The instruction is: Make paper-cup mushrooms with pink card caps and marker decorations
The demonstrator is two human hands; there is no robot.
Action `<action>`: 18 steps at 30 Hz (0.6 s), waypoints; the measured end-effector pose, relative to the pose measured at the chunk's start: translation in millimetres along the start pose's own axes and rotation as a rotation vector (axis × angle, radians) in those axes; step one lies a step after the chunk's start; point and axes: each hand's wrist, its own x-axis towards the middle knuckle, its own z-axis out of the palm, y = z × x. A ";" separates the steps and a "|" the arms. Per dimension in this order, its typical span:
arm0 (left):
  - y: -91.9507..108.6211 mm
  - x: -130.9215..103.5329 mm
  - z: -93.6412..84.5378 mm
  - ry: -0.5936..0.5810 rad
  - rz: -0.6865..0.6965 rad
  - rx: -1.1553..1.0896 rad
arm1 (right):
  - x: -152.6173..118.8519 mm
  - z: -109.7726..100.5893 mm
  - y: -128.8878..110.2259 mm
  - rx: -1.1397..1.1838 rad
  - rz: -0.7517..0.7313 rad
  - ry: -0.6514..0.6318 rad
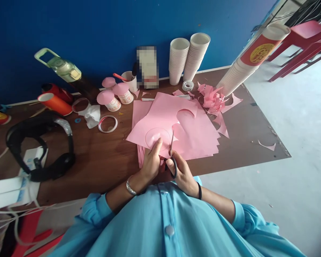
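My left hand (152, 162) pinches the near edge of a pink paper sheet (147, 123), thumb on top. A circle is drawn on that sheet just beyond the thumb, and a rounded piece has been cut out farther right. In my right hand (186, 175) is a pair of scissors (173, 166) with dark handles, its blades pointing away from me at the paper beside the drawn circle. Under the sheet lies a stack of pink paper (200, 139). The fingers of my left hand beneath the paper are hidden.
Behind the paper stand small cups with pink cone tops (113, 103), a cup with pens (130, 82) and stacked white cups (179, 60). Pink scraps (212, 98) lie right, near a tall cup stack (237, 76). Left are tape rolls (107, 124), a bottle (66, 69) and a black headset (40, 142).
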 end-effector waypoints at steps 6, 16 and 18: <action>3.2 -7.5 9.6 0.109 -0.086 0.169 | 0.9 -1.6 6.5 -0.074 -0.056 0.048; 1.3 -7.0 7.4 0.099 -0.035 0.127 | 2.5 0.7 11.9 -0.079 -0.058 0.054; 0.5 -7.0 7.7 0.088 -0.046 0.124 | 2.7 0.7 12.2 -0.077 -0.068 0.048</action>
